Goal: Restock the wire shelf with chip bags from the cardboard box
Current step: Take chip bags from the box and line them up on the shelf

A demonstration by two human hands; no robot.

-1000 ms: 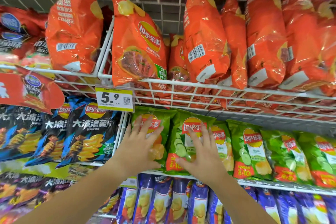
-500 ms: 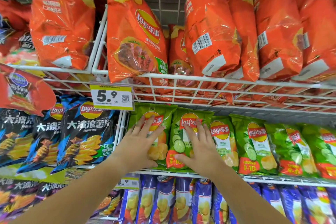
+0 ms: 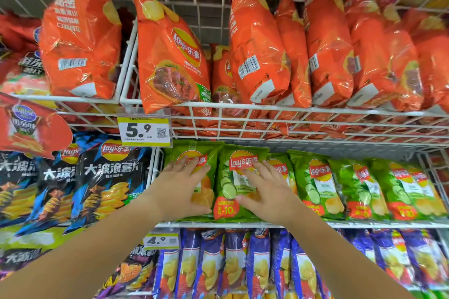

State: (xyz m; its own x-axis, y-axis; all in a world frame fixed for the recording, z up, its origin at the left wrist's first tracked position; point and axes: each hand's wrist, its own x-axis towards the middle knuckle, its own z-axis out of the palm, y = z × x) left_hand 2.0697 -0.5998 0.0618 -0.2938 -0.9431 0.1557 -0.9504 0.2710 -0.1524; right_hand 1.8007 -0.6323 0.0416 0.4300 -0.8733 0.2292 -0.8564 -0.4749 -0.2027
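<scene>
"Chip bags [image 3: 228, 189]: where do we have them?"

"The green ones stand in a row on the middle tier of the wire shelf [image 3: 364, 224], below the orange bags [image 3: 170, 60]. We cannot see the cardboard box."

"State of the hands?"

"The left hand [image 3: 179, 189] lies flat on the end bag, under the price tag [image 3: 144, 131]. The right hand [image 3: 269, 194] lies flat on the bag beside it. Fingers are straight and nothing is gripped. The hands are apart, one bag each."

"What has changed over the last second?"

"Very little. Both hands were on these same two bags then and remain there. The left fingers were spread and now lie closer together. The bags have not shifted noticeably."

"Meaning for the task?"

"We judge these two bags placed and now being pressed back and squared. Next step: release, then return to the box for more stock."
</scene>
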